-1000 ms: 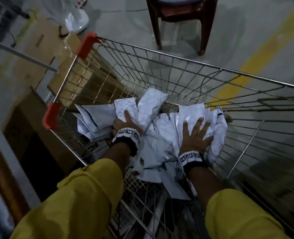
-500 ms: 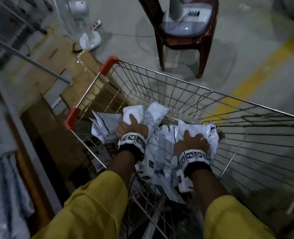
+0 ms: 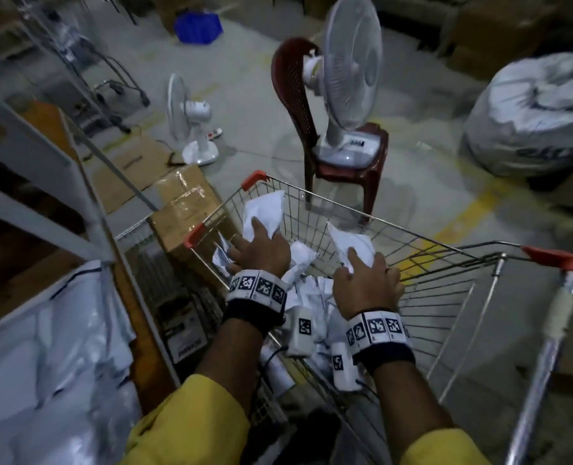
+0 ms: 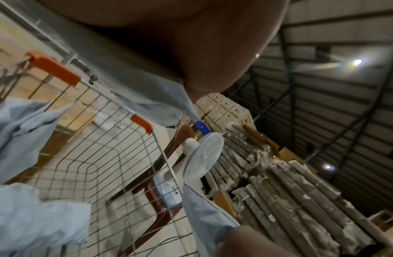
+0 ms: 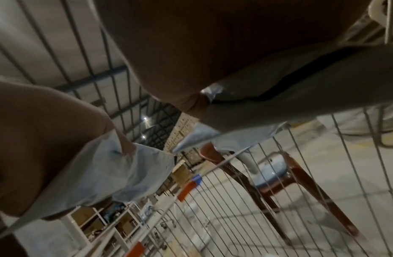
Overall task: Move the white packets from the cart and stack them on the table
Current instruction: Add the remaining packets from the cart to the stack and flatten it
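Right now, wire cart (image 3: pixel 422 263) with orange corner caps sits beside a taped cardboard box (image 3: pixel 191 209); a red chair (image 3: pixel 342 169) carrying a white fan (image 3: pixel 348 75) stands past its far rim. Big wrapped grey bundle (image 3: pixel 533 115) on the floor, far right.

White packets (image 3: pixel 308 290) are crumpled, thin plastic mailers, heaped loose in the cart's basket toward the near-left corner.

Left hand (image 3: pixel 261 253) is raised above the cart's left rim, thumb and fingers curled, pinching one white packet (image 3: pixel 266 211) that sticks up creased above the rim. Left wrist view confirms plastic clamped under the thumb.

Right hand (image 3: pixel 365 283) is mid-basket, fingers curled around a second packet (image 3: pixel 352 245), its corner poking up toward the far rim. Right wrist view shows plastic squeezed between thumb and fingers.

Both wrists wear marker bands (image 3: pixel 256 288).
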